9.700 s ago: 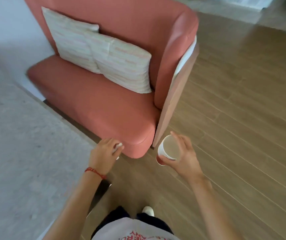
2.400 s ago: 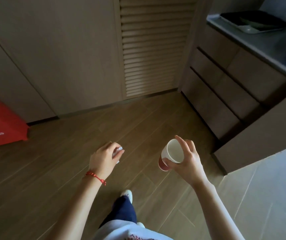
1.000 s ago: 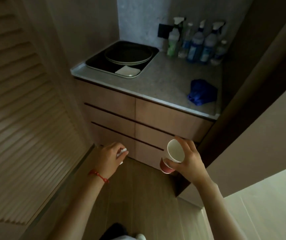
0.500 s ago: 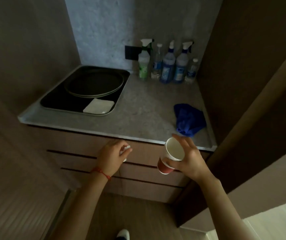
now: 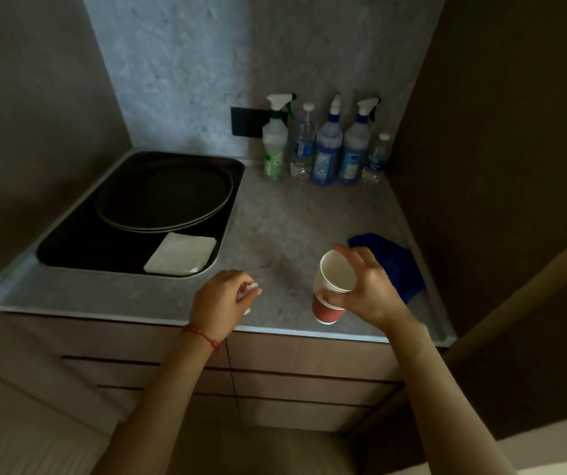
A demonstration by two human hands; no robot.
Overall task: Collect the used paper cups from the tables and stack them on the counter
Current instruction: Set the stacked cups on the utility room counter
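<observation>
Cups: I see a nested stack of paper cups (image 5: 332,289), red outside and white inside, tilted, above the counter's front edge toward its right corner.
Right hand: my right hand (image 5: 369,293) is curled around the stack, fingers over the rim.
Left hand: my left hand (image 5: 220,303) is clenched on a small white scrap (image 5: 252,292), over the front edge near the middle.
Counter: grey speckled counter (image 5: 275,228) with a raised lip, set in a dim alcove over wooden drawers (image 5: 309,375).
Left side: a black tray (image 5: 69,248) carries round dark trays (image 5: 164,200) and a white napkin (image 5: 181,253).
Back edge: spray and water bottles (image 5: 326,145) stand in a row.
Right edge: a blue cloth (image 5: 398,262) lies behind my right hand.
</observation>
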